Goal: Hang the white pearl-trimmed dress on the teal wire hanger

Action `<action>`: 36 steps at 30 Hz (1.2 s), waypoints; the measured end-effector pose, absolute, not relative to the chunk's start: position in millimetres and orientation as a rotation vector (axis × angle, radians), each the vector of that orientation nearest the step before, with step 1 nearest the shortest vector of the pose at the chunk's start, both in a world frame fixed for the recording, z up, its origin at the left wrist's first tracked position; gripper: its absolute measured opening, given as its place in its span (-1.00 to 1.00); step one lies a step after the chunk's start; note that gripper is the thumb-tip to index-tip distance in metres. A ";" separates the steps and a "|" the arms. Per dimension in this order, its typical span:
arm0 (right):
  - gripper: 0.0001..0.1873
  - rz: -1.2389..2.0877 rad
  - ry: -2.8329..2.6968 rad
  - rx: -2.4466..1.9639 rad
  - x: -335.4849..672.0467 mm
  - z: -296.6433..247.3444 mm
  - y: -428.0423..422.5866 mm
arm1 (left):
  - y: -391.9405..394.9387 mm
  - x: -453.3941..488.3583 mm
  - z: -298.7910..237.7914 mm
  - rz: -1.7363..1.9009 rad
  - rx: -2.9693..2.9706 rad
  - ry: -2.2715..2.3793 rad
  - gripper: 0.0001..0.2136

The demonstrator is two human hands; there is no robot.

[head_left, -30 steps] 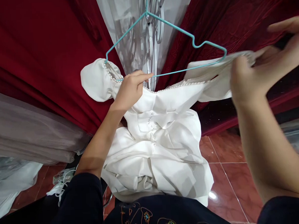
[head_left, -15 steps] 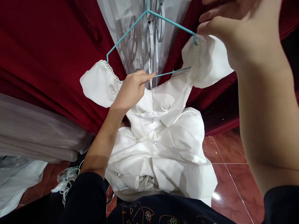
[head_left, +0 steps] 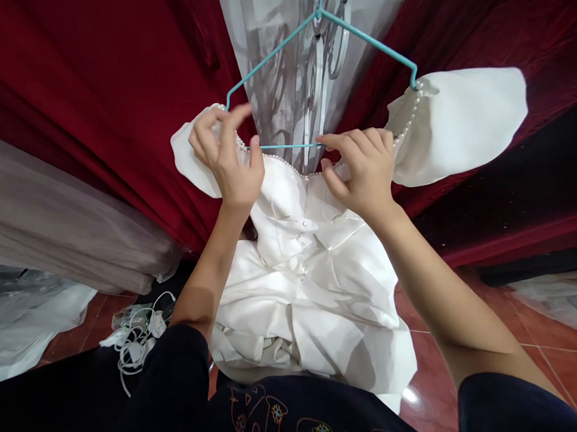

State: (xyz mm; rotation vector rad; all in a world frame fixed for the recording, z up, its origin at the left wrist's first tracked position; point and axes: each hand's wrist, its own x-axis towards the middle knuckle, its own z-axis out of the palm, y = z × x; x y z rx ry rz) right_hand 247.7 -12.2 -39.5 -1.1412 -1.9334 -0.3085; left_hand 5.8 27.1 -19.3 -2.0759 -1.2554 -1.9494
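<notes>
A white dress (head_left: 292, 293) with puffed sleeves, a pearl-trimmed neckline and a row of small front buttons hangs from a turquoise hanger (head_left: 366, 41). My left hand (head_left: 230, 158) is over the neckline by the left sleeve (head_left: 189, 157), its thumb and fingers apart. Across the neckline, my right hand (head_left: 366, 167) has its fingers curled over the pearl edge, with the index finger stretched along the hanger's lower bar. The palm hides part of the trim there. The right sleeve (head_left: 462, 126) spreads out to the side.
Red curtains (head_left: 117, 77) hang on both sides, with a pale metal scrollwork piece (head_left: 318, 92) between them. White cables and adapters (head_left: 135, 350) lie at lower left. Pale sheer fabric (head_left: 71, 221) hangs left, above red floor tiles (head_left: 561, 350).
My right hand has come down from the right sleeve to the neckline. My left hand has shifted left and spread its fingers. The right sleeve now extends farther outward.
</notes>
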 end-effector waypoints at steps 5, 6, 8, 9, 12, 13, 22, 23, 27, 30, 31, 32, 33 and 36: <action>-0.60 -0.286 -1.924 -1.117 245.0 -39.6 -11.3 | 59.2 -30.8 6.6 -2.013 -2.060 -1.371 -0.85; -0.61 -0.278 -1.927 -1.113 245.9 -38.9 -11.6 | 62.8 -36.6 12.7 -2.001 -2.063 -1.374 -0.94; -0.62 -0.268 -1.942 -1.106 248.2 -36.5 -12.8 | 65.3 -46.9 23.2 -1.984 -2.037 -1.391 -0.94; -0.62 -0.265 -1.949 -1.105 249.1 -35.2 -13.6 | 64.3 -52.0 27.0 -1.987 -2.004 -1.401 -0.90; -0.62 -0.267 -1.946 -1.113 250.9 -31.9 -15.2 | 56.2 -69.6 29.6 -1.959 -1.860 -1.444 -0.85; -0.62 -0.269 -1.943 -1.114 251.4 -31.2 -15.3 | 52.8 -76.0 26.9 -1.910 -1.817 -1.479 -0.88; -0.60 -0.244 -1.927 -1.127 251.1 -32.0 -11.9 | -2.5 -60.5 -18.1 -1.764 -2.439 -1.717 -0.80; -0.60 -0.237 -1.926 -1.129 249.7 -31.8 -12.0 | -12.0 -48.4 -16.4 -1.821 -2.556 -1.641 -0.80; -0.60 -0.190 -1.928 -1.092 246.3 -31.2 -14.8 | -35.8 -5.7 7.3 -1.845 -2.606 -1.291 -0.78; -0.61 -0.171 -1.933 -1.020 247.7 -31.0 -19.1 | -29.1 8.3 24.5 -1.623 -2.527 -1.220 -0.82; -0.62 -0.179 -1.937 -1.007 249.0 -30.6 -20.8 | -23.9 10.1 27.0 -1.534 -2.541 -1.244 -0.83; -0.64 -0.191 -1.946 -0.999 250.8 -29.6 -22.5 | -18.4 11.3 27.6 -1.447 -2.569 -1.274 -0.84; -0.65 -0.207 -1.959 -0.991 253.2 -28.0 -24.0 | -13.4 12.2 26.5 -1.369 -2.599 -1.301 -0.85; -0.63 -0.333 -1.872 -0.985 265.6 -18.7 -25.4 | -5.2 16.3 17.8 -1.236 -2.618 -1.355 -0.84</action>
